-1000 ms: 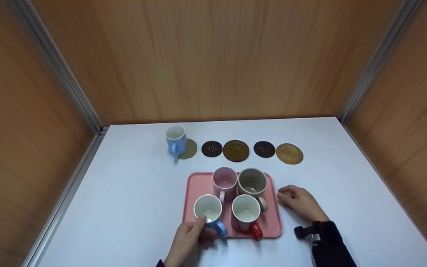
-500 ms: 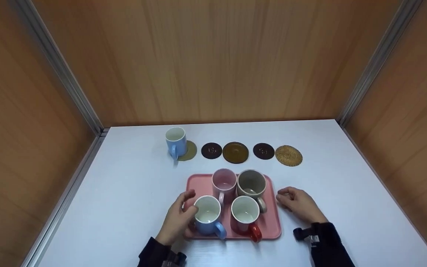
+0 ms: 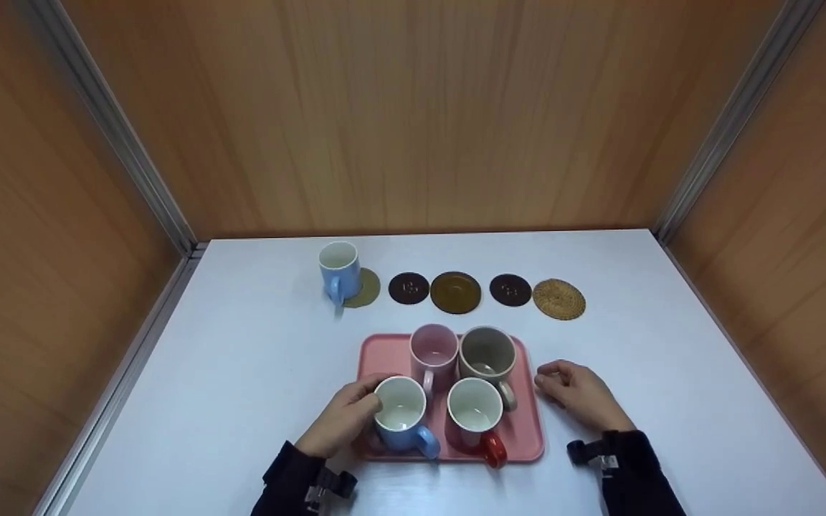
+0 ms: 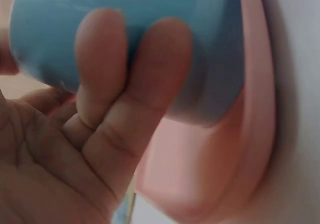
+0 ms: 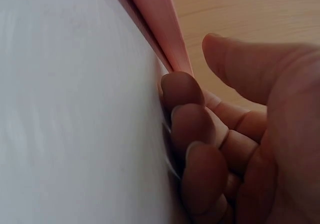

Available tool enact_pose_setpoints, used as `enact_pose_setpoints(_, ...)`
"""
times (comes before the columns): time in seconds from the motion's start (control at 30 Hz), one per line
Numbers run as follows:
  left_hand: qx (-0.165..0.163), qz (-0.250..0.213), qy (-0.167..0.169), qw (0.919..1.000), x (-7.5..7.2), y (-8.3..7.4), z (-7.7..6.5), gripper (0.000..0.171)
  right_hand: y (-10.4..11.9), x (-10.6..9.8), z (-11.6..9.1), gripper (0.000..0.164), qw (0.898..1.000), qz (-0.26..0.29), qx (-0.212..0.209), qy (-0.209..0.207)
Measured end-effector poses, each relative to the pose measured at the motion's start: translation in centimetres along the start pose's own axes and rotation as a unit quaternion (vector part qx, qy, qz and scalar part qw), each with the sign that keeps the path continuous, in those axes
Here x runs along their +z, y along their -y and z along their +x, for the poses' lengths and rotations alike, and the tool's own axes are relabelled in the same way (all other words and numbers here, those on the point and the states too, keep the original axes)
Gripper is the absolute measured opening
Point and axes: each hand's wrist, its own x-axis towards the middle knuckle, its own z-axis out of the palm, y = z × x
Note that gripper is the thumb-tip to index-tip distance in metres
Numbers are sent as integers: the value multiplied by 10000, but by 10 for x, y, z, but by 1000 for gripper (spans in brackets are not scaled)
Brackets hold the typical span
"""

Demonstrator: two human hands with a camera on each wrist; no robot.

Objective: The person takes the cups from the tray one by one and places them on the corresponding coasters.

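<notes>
A blue mug (image 3: 400,416) with a white inside stands at the near left of the pink tray (image 3: 384,350), its handle toward the front right. My left hand (image 3: 341,418) holds this mug from its left side, thumb at the rim. In the left wrist view, fingers (image 4: 160,64) lie curled against the blue wall. Beside it on the tray are a white mug (image 3: 475,408) with a red handle, a pink mug (image 3: 434,351) and a grey-beige mug (image 3: 488,352). Just right of the tray my right hand (image 3: 585,393) rests on the table, fingers loosely curled, holding nothing.
Behind the tray runs a row of coasters: green (image 3: 366,289), dark (image 3: 409,288), brown (image 3: 455,292), dark (image 3: 510,289) and woven (image 3: 559,299). Another blue mug (image 3: 340,274) overlaps the green one's left side. Wooden panels (image 3: 413,122) enclose the white table.
The left hand has shifted from the front of the near blue mug, loosened beside it, then closed round its left side. The right hand stays where it was.
</notes>
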Motion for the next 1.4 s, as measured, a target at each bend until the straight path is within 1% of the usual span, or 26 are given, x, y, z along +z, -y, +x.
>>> enact_pose_setpoints(0.07,28,83,-126,9999,2,-4,-3,50,1,0,0,40,10000,-19,-38,-2)
enact_pose_setpoints(0.13,4,155,-342,9993,4,-7,-7,49,1,1,0,40,10000,1,-45,-9)
enact_pose_setpoints(0.23,-98,167,-751,9970,8,-11,-14,49,4,1,0,41,10000,26,-70,5)
enact_pose_setpoints(0.3,-217,118,-1089,9937,11,-14,-17,51,4,1,0,41,10000,50,-53,-6)
enact_pose_setpoints(0.37,-436,-160,-1356,9897,16,-15,-20,54,5,0,0,41,10000,51,-41,8)
enact_pose_setpoints(0.43,-682,-536,-1543,9842,22,-17,-23,59,4,-1,0,41,10000,47,-6,23)
enact_pose_setpoints(0.53,-940,-1093,-1690,9750,31,-18,-23,63,4,-2,1,42,9999,62,65,52)
enact_pose_setpoints(0.57,-950,-1119,-1717,9742,32,-18,-23,62,4,-2,1,43,9999,77,77,59)
enact_pose_setpoints(0.6,-991,-1084,-1725,9740,33,-18,-22,62,4,-2,1,43,9999,99,80,63)
enact_pose_setpoints(0.63,-979,-905,-1736,9758,32,-18,-21,61,4,-2,1,43,9999,99,66,69)
enact_pose_setpoints(0.67,-963,-582,-1749,9781,30,-18,-20,59,3,-2,1,44,9999,105,53,78)
enact_pose_setpoints(0.73,-973,195,-1747,9796,24,-18,-17,54,3,-1,1,45,9999,97,21,118)
enact_pose_setpoints(0.8,-934,895,-1628,9781,14,-17,-12,48,2,0,1,45,9999,52,15,125)
enact_pose_setpoints(0.83,-900,1094,-1508,9784,9,-17,-9,46,2,0,0,45,9999,26,22,111)
enact_pose_setpoints(0.87,-855,1129,-1349,9807,3,-17,-4,44,2,0,0,44,9999,15,40,91)
enact_pose_setpoints(0.97,-705,747,-731,9920,-13,-14,11,44,2,0,1,43,10000,-25,38,27)
enact_pose_setpoints(1.0,-639,594,-514,9949,-18,-13,16,45,2,0,1,42,10000,-21,39,12)
enact_pose_setpoints(1.07,-528,384,-86,9978,-26,-10,25,47,3,0,1,42,10000,-31,2,-1)
enact_pose_setpoints(1.13,-390,486,339,9975,-32,-7,32,49,2,0,1,41,10000,-62,-33,-6)
enact_pose_setpoints(1.23,-227,817,864,9927,-36,-5,37,51,2,1,0,41,9999,-127,-56,-13)
enact_pose_setpoints(1.3,-173,978,1058,9894,-36,-4,37,52,2,1,0,42,9999,-123,-58,5)
enact_pose_setpoints(1.37,-208,986,1079,9890,-34,-5,36,53,2,1,0,43,9999,-95,-36,6)
enact_pose_setpoints(1.4,-253,883,1043,9903,-32,-6,34,53,3,1,0,44,10000,-59,-27,8)
